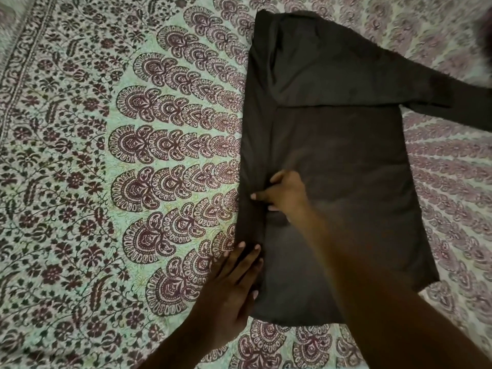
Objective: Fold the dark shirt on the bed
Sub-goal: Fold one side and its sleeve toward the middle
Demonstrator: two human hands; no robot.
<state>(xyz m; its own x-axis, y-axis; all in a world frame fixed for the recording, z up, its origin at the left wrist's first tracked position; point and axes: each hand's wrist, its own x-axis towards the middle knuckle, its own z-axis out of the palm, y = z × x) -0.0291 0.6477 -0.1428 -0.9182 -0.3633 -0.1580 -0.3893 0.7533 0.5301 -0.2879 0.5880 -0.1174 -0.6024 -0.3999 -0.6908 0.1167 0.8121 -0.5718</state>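
Shirt (332, 155), centre-right of frame on bed (106, 129), left side folded in: left hand (234, 283) flat, pressing lower edge; right hand (282, 195) pinching folded strip mid-length; advise drawing it taut, edges parallel, then smoothing.

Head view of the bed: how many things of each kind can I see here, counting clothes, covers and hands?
Dark brown long-sleeved cloth shirt: 1
Green and maroon floral-printed bedspread: 1
Bare hands: 2, the left hand and the right hand, both on the shirt
Total: 4
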